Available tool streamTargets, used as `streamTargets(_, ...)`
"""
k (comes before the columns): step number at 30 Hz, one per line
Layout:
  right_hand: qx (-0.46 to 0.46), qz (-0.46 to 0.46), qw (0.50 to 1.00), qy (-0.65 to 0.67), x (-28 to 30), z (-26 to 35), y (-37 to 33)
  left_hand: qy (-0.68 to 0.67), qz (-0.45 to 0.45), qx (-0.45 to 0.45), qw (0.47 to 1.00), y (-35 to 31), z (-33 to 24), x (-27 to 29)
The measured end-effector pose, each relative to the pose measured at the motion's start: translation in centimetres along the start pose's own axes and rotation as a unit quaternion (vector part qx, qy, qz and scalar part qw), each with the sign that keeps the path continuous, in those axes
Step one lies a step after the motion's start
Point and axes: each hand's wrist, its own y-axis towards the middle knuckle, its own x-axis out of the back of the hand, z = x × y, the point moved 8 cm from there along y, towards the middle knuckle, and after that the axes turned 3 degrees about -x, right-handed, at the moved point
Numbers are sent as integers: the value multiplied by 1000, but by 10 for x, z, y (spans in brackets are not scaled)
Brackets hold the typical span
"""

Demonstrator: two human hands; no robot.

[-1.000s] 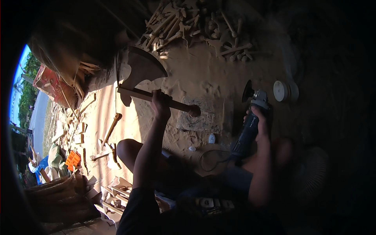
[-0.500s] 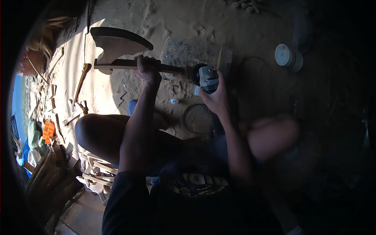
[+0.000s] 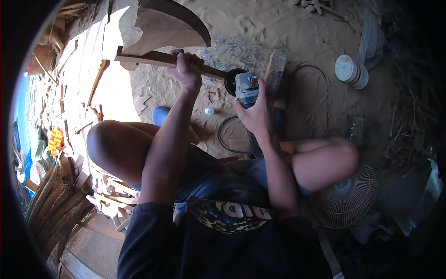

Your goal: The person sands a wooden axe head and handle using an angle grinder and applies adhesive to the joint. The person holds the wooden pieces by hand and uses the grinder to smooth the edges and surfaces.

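Note:
My left hand (image 3: pixel 186 70) is closed around the straight bar of a wooden piece (image 3: pixel 168 29), which has a broad panel with a dark curved edge beyond the bar. The bar's right end meets the round dark disc of a grey angle grinder (image 3: pixel 246 88); whether they touch is hard to tell. My right hand (image 3: pixel 255 114) wraps round the grinder's body, thumb and fingers on either side, with a red button showing on top. Behind the grinder lies a worn, stained slab (image 3: pixel 241 53) on the sandy ground.
A white lidded bucket (image 3: pixel 346 69) stands at the far right. A black cable (image 3: pixel 223 135) loops on the sand near a small white round item (image 3: pixel 209 111). By my right knee is a round fan (image 3: pixel 348 195). Wood offcuts (image 3: pixel 109 207) pile up at the left.
The picture has brightened. In view, the wooden piece and my left hand sit further right, and the panel reaches higher. Both hands keep their holds.

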Motion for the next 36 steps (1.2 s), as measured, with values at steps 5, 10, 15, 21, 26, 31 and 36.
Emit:
streamTargets(5,-13,-30,997,-68,7,11,-7,10,19,-13,1000,-3,-3,-2)
streamTargets(10,-41,13,998,-35,5,4,-6,18,19,-2,1000,-11,-5,-14)
streamTargets(15,-74,6,997,-34,5,-10,-10,21,34,-14,999,-12,-7,-13)
streamTargets(21,-55,-1,989,134,-4,-24,1,28,126,-13,992,-22,-4,-28)
streamTargets(26,-90,26,994,56,1,-15,3,38,174,-33,984,-25,-8,-33)
streamTargets(31,-78,20,997,15,9,-14,2,51,174,-44,982,-28,-8,-39)
streamTargets(36,-67,38,997,-9,7,-10,-3,40,173,-47,983,-20,-8,-36)
